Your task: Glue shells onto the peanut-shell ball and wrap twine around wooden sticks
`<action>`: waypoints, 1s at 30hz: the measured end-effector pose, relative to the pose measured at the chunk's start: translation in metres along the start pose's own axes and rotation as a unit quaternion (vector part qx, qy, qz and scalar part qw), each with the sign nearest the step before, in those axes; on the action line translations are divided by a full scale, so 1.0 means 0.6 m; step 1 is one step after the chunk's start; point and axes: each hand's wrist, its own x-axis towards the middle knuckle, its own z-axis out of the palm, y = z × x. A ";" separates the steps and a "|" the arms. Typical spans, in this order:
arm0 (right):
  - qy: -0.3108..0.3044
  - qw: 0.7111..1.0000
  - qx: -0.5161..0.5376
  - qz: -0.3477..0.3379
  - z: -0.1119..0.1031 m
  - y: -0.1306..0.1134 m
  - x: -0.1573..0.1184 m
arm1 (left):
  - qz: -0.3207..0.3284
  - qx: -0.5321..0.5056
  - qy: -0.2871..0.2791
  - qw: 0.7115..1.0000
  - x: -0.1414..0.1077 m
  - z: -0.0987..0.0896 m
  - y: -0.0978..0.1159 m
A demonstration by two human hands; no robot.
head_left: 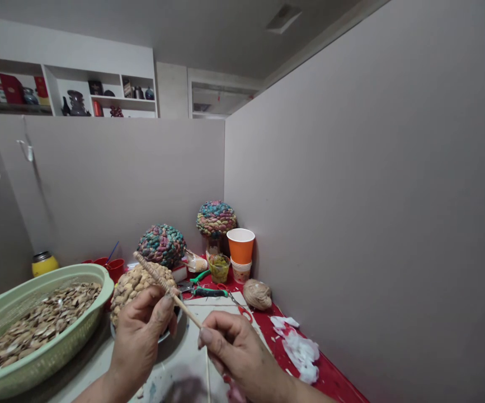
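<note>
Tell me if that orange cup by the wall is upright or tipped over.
Upright: the orange cup has its wide white rim on top and its narrower end down, above the patterned paper cups.

Basin (pixel 43 350) — matt green plastic; twine ball (pixel 257 294) — rough.

Grey partition panels (pixel 363 184), meeting near centre. White shelving (pixel 99 74), upper left, holding boxes and vases. Pale ceiling (pixel 208 33) with square vent (pixel 284 18), top. Red tablecloth (pixel 305 358), lower right. Lighting dim.

Readable text: none | shelf boxes (pixel 12 88), paper cups (pixel 241 270): markings too small to read
</note>
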 end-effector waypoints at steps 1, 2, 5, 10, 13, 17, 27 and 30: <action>-0.008 1.000 0.008 0.003 -0.001 0.001 0.000 | 0.003 0.001 -0.009 1.000 0.000 -0.002 -0.001; -0.017 1.000 0.015 0.006 -0.002 0.002 0.000 | 0.005 0.001 -0.016 1.000 -0.001 -0.003 -0.003; -0.047 0.998 0.031 0.012 -0.006 0.011 0.001 | 0.008 -0.005 -0.024 1.000 -0.003 -0.006 -0.005; -0.087 0.994 0.059 0.034 -0.009 0.019 0.006 | 0.006 -0.012 -0.027 1.000 -0.002 -0.002 -0.002; -0.041 0.999 0.030 0.011 -0.004 0.011 0.005 | -0.003 -0.010 -0.003 1.000 0.000 0.003 0.002; 0.014 0.999 -0.033 -0.015 0.001 0.003 0.002 | 0.001 -0.008 0.006 1.000 0.001 0.002 -0.002; 0.025 0.998 -0.050 -0.030 -0.003 0.011 -0.001 | 0.014 -0.011 -0.053 0.998 -0.004 0.000 0.005; 0.027 0.998 -0.052 -0.031 -0.002 0.011 -0.002 | 0.012 0.000 -0.045 0.999 -0.004 0.003 0.006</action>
